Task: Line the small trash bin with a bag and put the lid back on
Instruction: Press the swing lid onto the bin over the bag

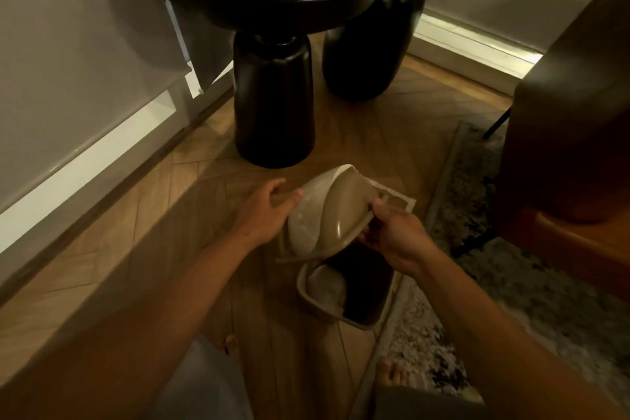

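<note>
Left hand (269, 211): grip released, fingers spread, fingertips at or just beside the pale left face of the lid (324, 215); contact cannot be confirmed. Lid: beige plastic, domed swing type, held tilted in the air above the bin (306, 293), its rim facing down and right. One face reads lighter and glossy, the other duller tan. Right hand (395, 235): grip clenched on the lid's right rim, thumb on top.

Bin: small, beige, rectangular, standing on the wood floor (204, 187) directly below the lid, beside the rug (477, 283). Interior mostly dark; a pale crumpled mass, possibly a bag (327, 290), sits against the left inner wall. No bag is folded over the rim. A flat pale sheet (399, 201) lies on the floor behind the lid.
</note>
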`<state>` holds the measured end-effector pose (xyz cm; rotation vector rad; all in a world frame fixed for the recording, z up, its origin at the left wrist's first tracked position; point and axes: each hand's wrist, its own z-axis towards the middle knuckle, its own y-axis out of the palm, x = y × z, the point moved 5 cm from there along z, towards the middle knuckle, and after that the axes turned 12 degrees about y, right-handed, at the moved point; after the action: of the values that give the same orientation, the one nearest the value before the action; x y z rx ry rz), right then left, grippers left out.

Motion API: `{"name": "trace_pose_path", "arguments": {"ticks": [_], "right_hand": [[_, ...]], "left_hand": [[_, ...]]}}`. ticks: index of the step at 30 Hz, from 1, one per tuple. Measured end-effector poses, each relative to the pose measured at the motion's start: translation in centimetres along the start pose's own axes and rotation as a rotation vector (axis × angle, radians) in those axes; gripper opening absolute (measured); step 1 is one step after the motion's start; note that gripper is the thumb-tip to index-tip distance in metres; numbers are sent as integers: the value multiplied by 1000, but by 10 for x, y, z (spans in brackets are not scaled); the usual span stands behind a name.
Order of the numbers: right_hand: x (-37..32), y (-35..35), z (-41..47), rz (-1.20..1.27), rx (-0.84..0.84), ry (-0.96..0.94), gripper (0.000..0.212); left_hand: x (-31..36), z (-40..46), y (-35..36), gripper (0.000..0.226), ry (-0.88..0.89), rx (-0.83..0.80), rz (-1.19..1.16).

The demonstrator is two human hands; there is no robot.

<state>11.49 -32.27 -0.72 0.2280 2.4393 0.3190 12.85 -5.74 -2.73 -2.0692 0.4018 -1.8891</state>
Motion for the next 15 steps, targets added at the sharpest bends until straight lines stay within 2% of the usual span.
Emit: {"name": "trace_pose_path", "arguments": {"ticks": [2,3,6,8,11,13,15], "right_hand": [[2,-12,-4,28,-34,-22,32],[3,-19,-6,45,-46,-32,32],[4,-34,-10,85,-63,-56,32],[4,-44,-10,85,-29,-63,33],[2,-63,-9,-14,127,-119,29],[4,-79,-4,-108,285,-179,24],[9,-92,-1,-125,409,-197,36]], "left_hand": [[-5,1,11,119,-105,-75,-71],[-4,-1,19,119,-128,-135,-96],[1,-9,44,96,-156,-298,-209],[6,-11,55,76,-146,-293,-237],[12,-9,67,64,-71,-244,-79],[13,-8,74,62,-39,-210,-70],[12,-7,80,60,-10,-194,-101]]}}
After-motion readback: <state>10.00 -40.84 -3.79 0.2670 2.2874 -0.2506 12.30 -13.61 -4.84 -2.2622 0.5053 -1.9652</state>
